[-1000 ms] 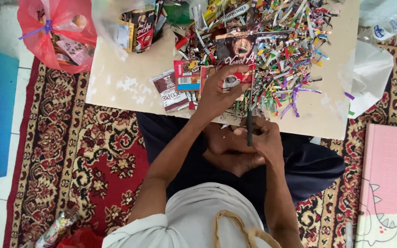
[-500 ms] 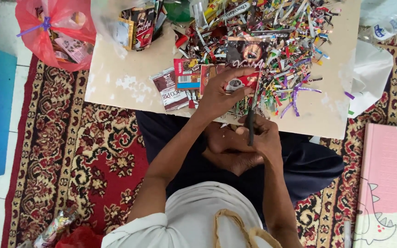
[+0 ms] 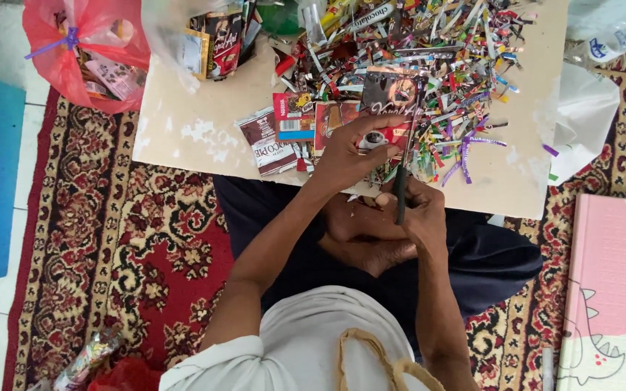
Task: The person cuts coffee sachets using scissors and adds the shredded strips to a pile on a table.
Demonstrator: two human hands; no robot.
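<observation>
Foil wrapper [image 3: 389, 94], dark brown w/ red, lies flat on board [image 3: 204, 137] just ahead of left hand [image 3: 349, 148], fingers pinching its near edge. Right hand [image 3: 418, 210] sits nearer the body, fist closed on dark cutter [image 3: 401, 192], blade's long axis pointing up twd wrapper's right edge.

Hands cutting a snack wrapper over a low board on a patterned rug

The left hand [image 3: 353, 152] pinched a dark flattened wrapper [image 3: 389, 101] at the board's [image 3: 197, 108] near edge, while the right hand [image 3: 411, 213] gripped black-handled scissors [image 3: 401, 194] just beside it, blades pointing toward the wrapper. A heap of coloured wrapper strips [image 3: 443, 51] covered the board's far side, flat sachets [image 3: 284, 130] lay left of the hand, and a red plastic bag [image 3: 85, 51] sat on the red rug [image 3: 132, 239].
</observation>
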